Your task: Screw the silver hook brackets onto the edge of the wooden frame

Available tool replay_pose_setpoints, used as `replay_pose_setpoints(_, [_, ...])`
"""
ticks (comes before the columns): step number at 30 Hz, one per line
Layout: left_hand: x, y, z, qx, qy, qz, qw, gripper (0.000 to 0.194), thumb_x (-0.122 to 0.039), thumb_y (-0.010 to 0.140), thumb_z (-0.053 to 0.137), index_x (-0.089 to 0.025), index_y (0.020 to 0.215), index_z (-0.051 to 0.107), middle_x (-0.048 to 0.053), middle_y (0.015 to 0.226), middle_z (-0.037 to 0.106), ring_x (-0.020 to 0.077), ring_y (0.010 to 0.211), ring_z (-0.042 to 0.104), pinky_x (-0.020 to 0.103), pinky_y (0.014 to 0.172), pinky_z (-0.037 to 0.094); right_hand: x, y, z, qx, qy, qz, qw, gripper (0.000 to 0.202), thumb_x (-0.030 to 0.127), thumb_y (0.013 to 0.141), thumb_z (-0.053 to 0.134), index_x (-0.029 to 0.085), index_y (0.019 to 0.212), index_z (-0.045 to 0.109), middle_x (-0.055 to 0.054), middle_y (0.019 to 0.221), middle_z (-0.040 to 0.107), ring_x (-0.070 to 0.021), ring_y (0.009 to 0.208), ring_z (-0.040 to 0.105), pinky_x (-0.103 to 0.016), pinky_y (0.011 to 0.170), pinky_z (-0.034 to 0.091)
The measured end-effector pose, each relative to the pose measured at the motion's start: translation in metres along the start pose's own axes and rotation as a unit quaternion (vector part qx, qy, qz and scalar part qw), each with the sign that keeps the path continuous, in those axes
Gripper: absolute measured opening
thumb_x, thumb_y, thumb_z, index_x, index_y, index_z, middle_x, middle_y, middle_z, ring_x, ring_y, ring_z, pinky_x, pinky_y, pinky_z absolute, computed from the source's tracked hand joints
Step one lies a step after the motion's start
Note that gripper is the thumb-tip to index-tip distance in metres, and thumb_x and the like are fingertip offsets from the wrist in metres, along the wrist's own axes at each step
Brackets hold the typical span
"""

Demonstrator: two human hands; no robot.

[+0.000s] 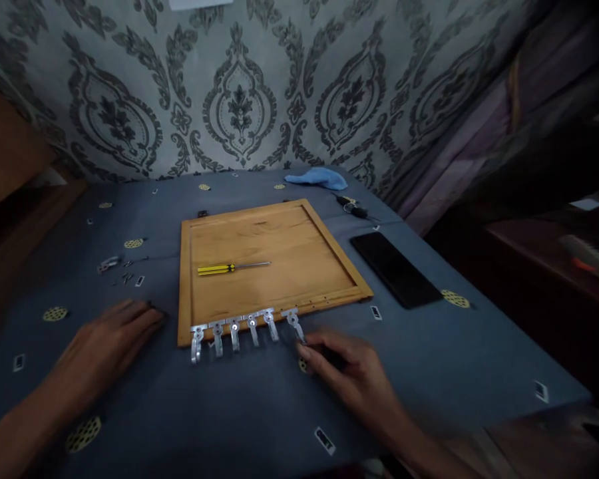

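My right hand point(357, 372) pinches the free end of a metal cabinet hinge point(293, 320), whose wider mounting end lies on the near edge of a framed wooden door panel point(259, 239). To its left, several similar hinges point(235, 327) stand in a row along that same edge, arms pointing toward me. On the panel lies a yellow-handled screwdriver point(217, 269). My left hand point(122, 332) rests on the cloth left of the panel, fingers stretched loosely and holding nothing visible. Beyond it are several small screws point(127, 276) and another metal hinge piece point(108, 264).
A black phone point(396, 267) lies right of the panel. Behind it are a dark-handled tool point(355, 209) and a blue cloth point(319, 177). Everything sits on a grey-blue patterned cover point(429, 352), with a patterned wall covering point(239, 86) behind and a wooden piece point(10, 146) at left.
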State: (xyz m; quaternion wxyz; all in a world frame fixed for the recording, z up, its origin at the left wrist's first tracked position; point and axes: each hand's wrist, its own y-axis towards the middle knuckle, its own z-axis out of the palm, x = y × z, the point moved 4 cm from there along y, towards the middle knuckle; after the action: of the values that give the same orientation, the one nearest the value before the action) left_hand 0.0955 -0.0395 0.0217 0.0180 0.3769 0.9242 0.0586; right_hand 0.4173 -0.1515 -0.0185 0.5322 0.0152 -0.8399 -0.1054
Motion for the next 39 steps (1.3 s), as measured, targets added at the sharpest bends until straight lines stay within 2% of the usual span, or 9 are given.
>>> replay_pose_setpoints(3, [-0.003,-0.003,0.005,0.0,0.008,-0.004,1.0,0.059,-0.047,0.108,0.022,-0.024,0.095,0.075,0.005,0.091,0.075,0.0212,0.079,0.073,0.032,0.069,0.056,-0.005,0.005,0.005,0.012,0.018,0.028,0.999,0.026,0.04,0.093,0.064,0.022,0.076,0.07,0.002,0.057,0.065,-0.0149,0.052,0.062,-0.024,0.052,0.048])
replay_pose_setpoints(10, [-0.008,-0.007,0.015,-0.102,0.01,0.046,0.994,0.047,-0.04,0.108,0.03,-0.025,0.094,0.073,0.002,0.083,0.073,0.0195,0.072,0.068,0.031,0.067,0.053,-0.008,0.009,0.007,0.032,0.019,0.06,0.998,0.025,0.039,0.093,0.063,0.022,0.075,0.069,0.003,0.056,0.064,-0.0142,0.052,0.062,-0.024,0.053,0.047])
replay_pose_setpoints(14, [-0.009,-0.009,0.015,-0.136,-0.03,0.043,0.989,0.034,-0.038,0.106,0.039,-0.028,0.101,0.071,0.001,0.085,0.073,0.0206,0.074,0.067,0.032,0.069,0.054,-0.006,0.011,0.007,0.042,0.022,0.071,0.996,0.027,0.037,0.094,0.061,0.021,0.074,0.067,0.003,0.058,0.064,-0.0139,0.055,0.063,-0.024,0.055,0.047])
replay_pose_setpoints(18, [-0.007,-0.015,0.02,-0.129,-0.038,0.037,0.99,0.027,-0.041,0.103,0.046,-0.027,0.11,0.069,0.003,0.091,0.072,0.0215,0.078,0.067,0.032,0.068,0.054,-0.005,0.012,0.007,0.05,0.035,0.079,0.995,0.028,0.037,0.094,0.06,0.021,0.072,0.066,0.003,0.058,0.063,-0.0139,0.055,0.062,-0.023,0.053,0.047])
replay_pose_setpoints(21, [-0.004,-0.021,0.026,-0.111,-0.052,0.031,0.992,0.027,-0.042,0.101,0.051,-0.027,0.114,0.069,0.004,0.097,0.073,0.0233,0.085,0.069,0.035,0.077,0.055,-0.005,0.012,0.008,0.05,0.044,0.082,0.994,0.028,0.037,0.094,0.061,0.021,0.071,0.066,0.003,0.058,0.063,-0.0135,0.055,0.062,-0.023,0.053,0.047])
replay_pose_setpoints(23, [-0.002,-0.023,0.028,-0.105,-0.057,0.021,0.993,0.027,-0.041,0.101,0.05,-0.028,0.115,0.068,0.004,0.101,0.072,0.0237,0.088,0.069,0.036,0.08,0.056,-0.006,0.012,0.008,0.046,0.047,0.082,0.994,0.029,0.037,0.094,0.062,0.021,0.071,0.066,0.003,0.057,0.063,-0.0134,0.054,0.062,-0.023,0.054,0.047])
replay_pose_setpoints(30, [-0.004,-0.025,0.028,-0.1,-0.056,0.016,0.993,0.025,-0.036,0.105,0.044,-0.028,0.114,0.066,0.003,0.098,0.072,0.0208,0.086,0.068,0.03,0.07,0.055,-0.008,0.011,0.01,0.045,0.051,0.099,0.993,0.03,0.041,0.094,0.063,0.021,0.072,0.068,0.002,0.058,0.065,-0.0143,0.054,0.062,-0.024,0.053,0.048])
replay_pose_setpoints(33, [-0.004,-0.025,0.029,-0.101,-0.055,0.025,0.993,0.025,-0.036,0.105,0.044,-0.028,0.112,0.067,0.001,0.096,0.073,0.0208,0.082,0.068,0.031,0.072,0.055,-0.01,0.011,0.011,0.043,0.055,0.103,0.992,0.031,0.041,0.094,0.062,0.021,0.072,0.069,0.001,0.057,0.065,-0.0138,0.052,0.061,-0.025,0.052,0.048])
replay_pose_setpoints(39, [0.0,-0.032,0.036,-0.075,-0.07,0.014,0.995,0.026,-0.035,0.104,0.044,-0.03,0.118,0.065,0.003,0.103,0.073,0.023,0.089,0.068,0.034,0.079,0.053,-0.01,0.01,0.01,0.05,0.062,0.107,0.991,0.03,0.042,0.094,0.063,0.02,0.074,0.07,0.002,0.056,0.065,-0.013,0.052,0.06,-0.024,0.051,0.047])
